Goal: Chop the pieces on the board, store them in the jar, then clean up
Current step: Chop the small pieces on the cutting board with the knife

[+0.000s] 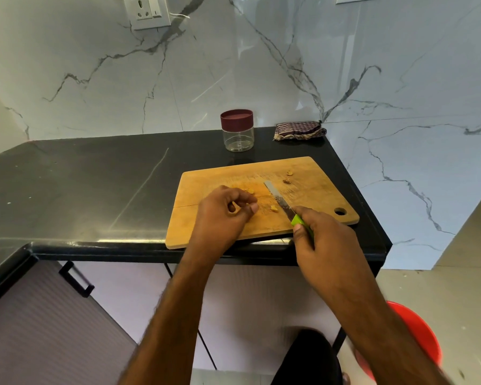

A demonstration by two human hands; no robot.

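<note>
A wooden cutting board (311, 195) lies on the black counter near its right end. Small yellow-brown pieces (274, 208) sit on it, and two more pieces (287, 177) lie toward the far side. My right hand (325, 245) grips the green handle of a knife (278, 200), whose blade rests on the board just right of the near piece. My left hand (224, 215) rests curled on the board beside that piece, fingertips pinched together; whether they hold a piece is unclear. A clear jar (238, 132) with a maroon lid on stands behind the board.
A folded striped cloth (300, 131) lies at the counter's back right corner against the marble wall. The black counter (81, 184) stretches to the left. A red bucket (417, 329) stands on the floor below right. The board slightly overhangs the counter's front edge.
</note>
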